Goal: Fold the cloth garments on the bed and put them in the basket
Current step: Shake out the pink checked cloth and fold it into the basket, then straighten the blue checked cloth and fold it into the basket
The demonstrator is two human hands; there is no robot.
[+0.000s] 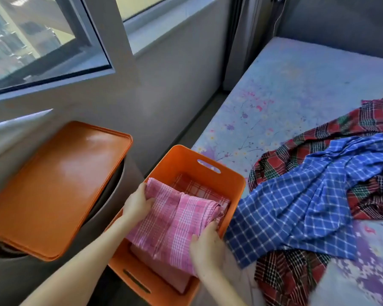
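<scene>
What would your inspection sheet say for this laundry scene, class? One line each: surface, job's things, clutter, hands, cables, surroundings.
Surface: bed with floral sheet.
Job's things: folded pink checked cloth going into orange basket; blue checked cloth and red plaid cloth unfolded on the bed.
Clutter: orange lid beside the basket.
Hands: left hand and right hand grip the pink cloth.
Cables: thin cord by the curtain.
Surroundings: window, grey wall.

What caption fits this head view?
Both hands, left and right, lower a folded pink cloth into the orange basket; blue and red cloths wait unfolded on the bed.
</scene>
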